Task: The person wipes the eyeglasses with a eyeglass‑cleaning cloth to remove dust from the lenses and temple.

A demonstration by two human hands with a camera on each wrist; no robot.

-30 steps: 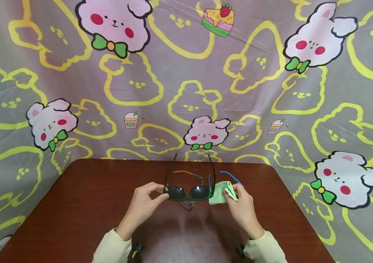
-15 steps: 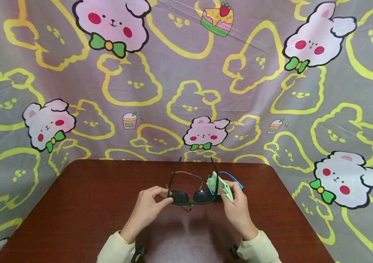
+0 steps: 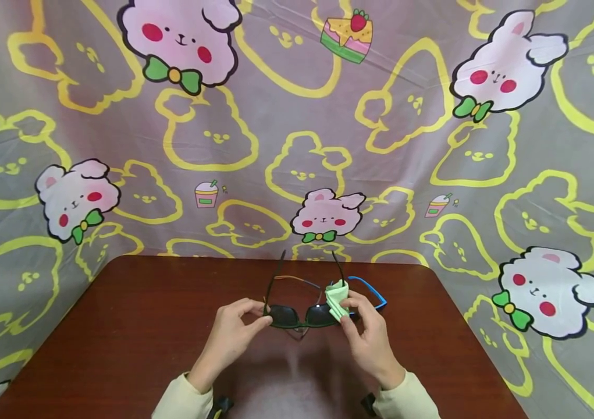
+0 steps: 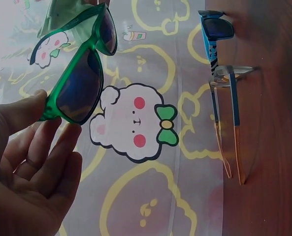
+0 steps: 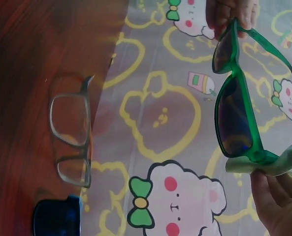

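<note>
Pinching green sunglasses (image 3: pixel 283 316) by one front corner, L hand (image 3: pixel 234 331) is narrow, thumb vs. fingers near the hinge. R hand (image 3: pixel 372 337) is narrow too, gripping a folded pale-green cloth (image 3: pixel 336 298) against the opposite corner, so the sunglasses hang btwn both hands, raised, temples unfolded & pointing away from the person. Main risk, I'd judge: L hand has only a small corner, so a hard rub or tug from R hand could twist the frame or pull it loose. Cloth bunched at the R hinge might snag & strain that temple. L fingertips lie close to the lens edge; a slip inward could smudge it. Just beyond the hands, on the dark-red table (image 3: pixel 171 302), are clear-lens glasses (image 5: pixel 69 120) w/ orange-ended temples, partly hidden behind the sunglasses in the head view. Blue-framed glasses (image 3: pixel 382 304) lie just past R hand. If the grip failed, the falling sunglasses could knock or scratch either pair, esp. the clear-lens one. Farthest out, a cartoon-print backdrop (image 3: pixel 255 186); prob. no hazard.
</note>
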